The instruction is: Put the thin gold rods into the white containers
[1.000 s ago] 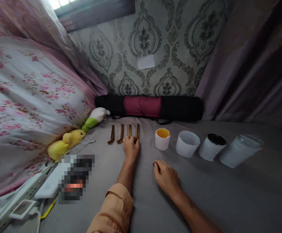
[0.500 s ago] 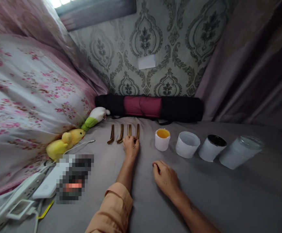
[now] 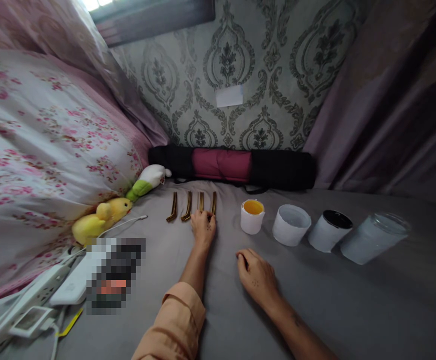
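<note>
Several narrow gold-brown bent pieces stand in a row on the grey sheet, among them the leftmost piece (image 3: 172, 207), the second (image 3: 186, 206), the third (image 3: 201, 201) and the rightmost (image 3: 213, 201). My left hand (image 3: 203, 227) covers the lower ends of the two right-hand pieces. Its fingers are curled together there, and what they grip is hidden. Curled loosely on the sheet, my right hand (image 3: 256, 274) shows nothing in it. Beyond it is a white-wrapped cup with a yellow inside (image 3: 251, 222).
Right of the cup stand a wide white-wrapped tub (image 3: 289, 232), a black-topped white container (image 3: 325, 239) and a glass jar (image 3: 371, 242). A black and maroon roll (image 3: 221, 165) lies along the wall. Plush toys (image 3: 90, 225), a power strip (image 3: 30, 295) and cables are at left.
The view has shifted very slightly. Both hands and the things around them have stayed in place.
</note>
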A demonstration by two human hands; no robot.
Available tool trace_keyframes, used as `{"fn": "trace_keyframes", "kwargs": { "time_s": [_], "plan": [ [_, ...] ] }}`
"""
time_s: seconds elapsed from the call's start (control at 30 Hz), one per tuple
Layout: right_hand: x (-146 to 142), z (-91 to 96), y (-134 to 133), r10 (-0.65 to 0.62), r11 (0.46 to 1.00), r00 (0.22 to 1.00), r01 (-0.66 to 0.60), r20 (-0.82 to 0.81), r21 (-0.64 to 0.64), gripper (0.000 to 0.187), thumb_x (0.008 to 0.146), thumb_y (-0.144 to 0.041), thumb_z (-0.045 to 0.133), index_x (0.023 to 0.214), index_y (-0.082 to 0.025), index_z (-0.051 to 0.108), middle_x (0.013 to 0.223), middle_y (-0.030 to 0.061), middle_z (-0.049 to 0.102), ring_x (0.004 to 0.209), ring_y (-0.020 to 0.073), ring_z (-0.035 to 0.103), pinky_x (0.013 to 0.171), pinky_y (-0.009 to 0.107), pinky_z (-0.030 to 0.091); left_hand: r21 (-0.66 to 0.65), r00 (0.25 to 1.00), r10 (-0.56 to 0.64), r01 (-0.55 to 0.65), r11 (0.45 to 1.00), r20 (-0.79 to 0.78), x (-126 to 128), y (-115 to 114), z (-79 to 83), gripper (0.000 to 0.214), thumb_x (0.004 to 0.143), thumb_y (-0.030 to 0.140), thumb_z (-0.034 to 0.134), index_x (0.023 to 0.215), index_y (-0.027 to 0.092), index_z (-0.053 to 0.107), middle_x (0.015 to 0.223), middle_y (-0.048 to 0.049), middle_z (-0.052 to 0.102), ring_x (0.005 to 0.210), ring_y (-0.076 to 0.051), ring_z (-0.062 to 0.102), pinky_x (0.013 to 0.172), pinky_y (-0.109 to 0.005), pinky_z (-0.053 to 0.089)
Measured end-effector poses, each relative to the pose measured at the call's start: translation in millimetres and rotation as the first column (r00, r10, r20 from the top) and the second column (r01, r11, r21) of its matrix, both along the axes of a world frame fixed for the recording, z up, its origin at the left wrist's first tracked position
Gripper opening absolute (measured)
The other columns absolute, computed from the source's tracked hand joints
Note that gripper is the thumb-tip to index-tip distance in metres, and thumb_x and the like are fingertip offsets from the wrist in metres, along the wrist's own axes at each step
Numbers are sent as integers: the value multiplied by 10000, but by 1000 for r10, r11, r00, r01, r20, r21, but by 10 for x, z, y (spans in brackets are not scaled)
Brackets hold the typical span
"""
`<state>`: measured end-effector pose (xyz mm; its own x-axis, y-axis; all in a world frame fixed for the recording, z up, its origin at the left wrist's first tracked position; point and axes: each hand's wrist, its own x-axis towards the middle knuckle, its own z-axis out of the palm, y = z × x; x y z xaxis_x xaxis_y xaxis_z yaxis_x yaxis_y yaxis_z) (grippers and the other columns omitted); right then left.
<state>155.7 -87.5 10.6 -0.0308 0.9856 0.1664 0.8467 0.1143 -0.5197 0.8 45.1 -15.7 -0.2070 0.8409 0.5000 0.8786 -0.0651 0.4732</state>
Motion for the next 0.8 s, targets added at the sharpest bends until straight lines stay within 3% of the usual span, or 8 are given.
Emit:
{"fn": "trace_keyframes", "kwargs": {
  "time_s": [0.8],
  "plan": [
    [-11,-13,7,-1,1000,1000,1,7,-1,266,834,-215,341,875,-243,602,835,6,627,752,112,561,590,212,291,49,1000,11,-12,999,15,11,-26,31,172,744,315,490,754,206,622,838,-75,549,817,-220,445,741,-340,348]
  ]
}}
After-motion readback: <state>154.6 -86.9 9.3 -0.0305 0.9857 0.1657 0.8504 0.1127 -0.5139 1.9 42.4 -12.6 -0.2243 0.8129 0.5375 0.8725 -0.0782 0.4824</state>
